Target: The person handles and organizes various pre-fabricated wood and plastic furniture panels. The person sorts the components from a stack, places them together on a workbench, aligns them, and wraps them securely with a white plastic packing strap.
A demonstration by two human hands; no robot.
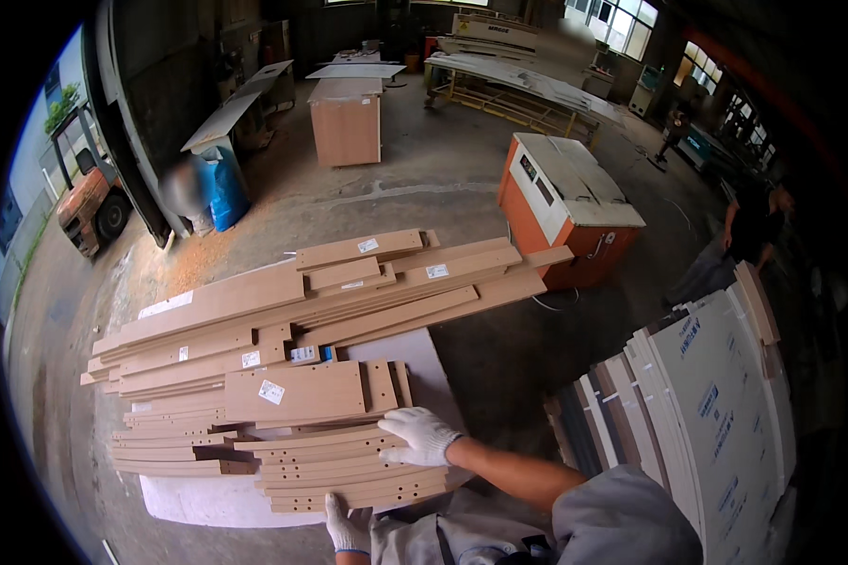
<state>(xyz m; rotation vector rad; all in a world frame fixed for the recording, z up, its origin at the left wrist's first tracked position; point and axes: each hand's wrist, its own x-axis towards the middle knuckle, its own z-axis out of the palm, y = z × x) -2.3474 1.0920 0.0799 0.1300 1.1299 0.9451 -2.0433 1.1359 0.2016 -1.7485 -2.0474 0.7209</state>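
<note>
Both my hands wear white knitted work gloves. My right hand [419,437] lies over the right end of a stack of drilled wooden strips [334,461], its fingers stretched out and apart. At the front edge of the same stack, my left hand [349,525] rests with thumb and fingers apart, touching or nearly touching the nearest strip. The strips lie side by side with rows of dark holes near their ends. Just beyond them is a wider wooden board [297,391] with a white label. The undersides of my fingers are hidden.
Long wooden boards [207,306] are piled farther back on a pale sheet-covered surface [193,499]. An orange-and-white machine [575,202] stands beyond, right. Upright wrapped panels [725,395] lean at my right, near another person [758,226]. A forklift [89,193] is at far left.
</note>
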